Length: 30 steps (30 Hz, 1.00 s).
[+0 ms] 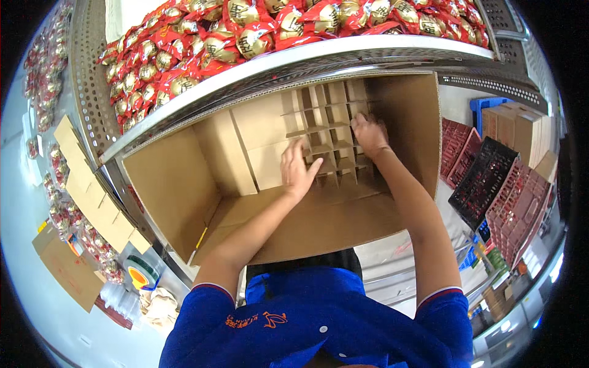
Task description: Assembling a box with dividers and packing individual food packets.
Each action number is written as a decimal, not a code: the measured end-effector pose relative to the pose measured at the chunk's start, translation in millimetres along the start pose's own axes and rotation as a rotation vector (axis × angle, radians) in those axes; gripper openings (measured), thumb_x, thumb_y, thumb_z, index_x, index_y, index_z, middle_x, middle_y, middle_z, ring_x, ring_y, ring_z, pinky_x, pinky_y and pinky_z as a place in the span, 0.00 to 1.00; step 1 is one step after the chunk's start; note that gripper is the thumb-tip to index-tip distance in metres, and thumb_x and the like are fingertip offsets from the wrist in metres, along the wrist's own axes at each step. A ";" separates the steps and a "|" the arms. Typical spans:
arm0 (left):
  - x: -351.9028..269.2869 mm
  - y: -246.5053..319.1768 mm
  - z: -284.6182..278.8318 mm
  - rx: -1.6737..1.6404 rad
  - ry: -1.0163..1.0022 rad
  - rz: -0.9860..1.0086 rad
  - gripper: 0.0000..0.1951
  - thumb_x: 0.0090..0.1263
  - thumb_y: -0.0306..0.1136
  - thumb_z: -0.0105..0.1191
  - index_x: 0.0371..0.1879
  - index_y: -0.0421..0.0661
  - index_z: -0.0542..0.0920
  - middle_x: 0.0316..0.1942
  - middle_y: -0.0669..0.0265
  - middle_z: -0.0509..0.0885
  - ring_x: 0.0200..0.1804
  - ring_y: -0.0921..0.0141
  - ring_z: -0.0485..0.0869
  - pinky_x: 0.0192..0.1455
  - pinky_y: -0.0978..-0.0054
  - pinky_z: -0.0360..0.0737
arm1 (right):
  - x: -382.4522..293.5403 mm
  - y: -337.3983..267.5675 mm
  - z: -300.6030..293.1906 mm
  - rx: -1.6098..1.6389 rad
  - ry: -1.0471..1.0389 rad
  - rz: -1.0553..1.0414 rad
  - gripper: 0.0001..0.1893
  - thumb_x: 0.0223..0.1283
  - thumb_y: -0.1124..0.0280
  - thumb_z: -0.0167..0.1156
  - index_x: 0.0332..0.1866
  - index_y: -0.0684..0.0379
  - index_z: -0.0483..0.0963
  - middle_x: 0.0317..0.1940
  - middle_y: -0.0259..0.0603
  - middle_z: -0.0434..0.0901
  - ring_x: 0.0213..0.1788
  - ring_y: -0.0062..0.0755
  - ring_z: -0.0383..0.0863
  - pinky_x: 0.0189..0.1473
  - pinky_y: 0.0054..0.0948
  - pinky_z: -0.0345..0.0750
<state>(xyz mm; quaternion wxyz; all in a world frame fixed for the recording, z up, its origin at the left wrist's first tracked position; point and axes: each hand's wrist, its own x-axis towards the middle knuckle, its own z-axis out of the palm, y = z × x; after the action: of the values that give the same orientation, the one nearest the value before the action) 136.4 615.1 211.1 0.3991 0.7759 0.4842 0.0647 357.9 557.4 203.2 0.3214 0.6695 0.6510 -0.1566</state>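
Note:
A large open cardboard box (322, 225) stands before me. Inside it, towards the right end, is a cardboard grid divider (338, 124) with several cells. My left hand (297, 170) is at the divider's left edge, thumb and fingers spread apart; whether it touches the cardboard is hard to tell. At the divider's right side is my right hand (369, 133), its fingers bent onto a strip, seemingly gripping it. The left part of the box shows bare cardboard floor and a seam.
Beyond the box, a metal tray (294, 60) holds red-and-gold wrapped packets (255, 39). Folded divider strips (99, 198) lean at the left, near a tape roll (142, 273). Plastic crates (483, 181) and stacked cartons (515, 129) stand at the right.

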 end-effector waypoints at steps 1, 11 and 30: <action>6.6 3.3 -2.2 0.039 -0.119 0.121 0.38 0.57 0.46 0.60 0.60 0.37 0.59 0.58 0.47 0.66 0.60 0.54 0.64 0.63 0.61 0.62 | -0.5 0.2 -4.7 0.071 -0.049 0.024 0.22 0.54 0.73 0.55 0.57 0.61 0.65 0.47 0.43 0.72 0.35 0.30 0.81 0.33 0.24 0.80; 12.4 -88.6 -6.2 0.349 0.091 -0.048 0.30 0.63 0.48 0.50 0.59 0.41 0.64 0.60 0.49 0.65 0.62 0.51 0.63 0.62 0.57 0.62 | -1.2 2.8 5.3 0.082 0.084 0.164 0.18 0.55 0.72 0.53 0.52 0.60 0.69 0.43 0.43 0.73 0.35 0.29 0.81 0.30 0.26 0.80; 5.8 -214.2 -101.5 0.074 -0.279 -0.703 0.49 0.58 0.56 0.54 0.69 0.50 0.37 0.60 0.45 0.66 0.62 0.54 0.67 0.65 0.63 0.63 | 25.8 4.0 -25.7 0.173 -0.374 0.192 0.08 0.58 0.69 0.52 0.38 0.54 0.79 0.47 0.38 0.78 0.46 0.34 0.79 0.40 0.33 0.79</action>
<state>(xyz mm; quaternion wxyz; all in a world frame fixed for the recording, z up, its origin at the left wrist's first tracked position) -59.9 721.8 131.6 0.4308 0.5777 0.6638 -0.2000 359.0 593.8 207.0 0.3914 0.7128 0.4976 -0.3018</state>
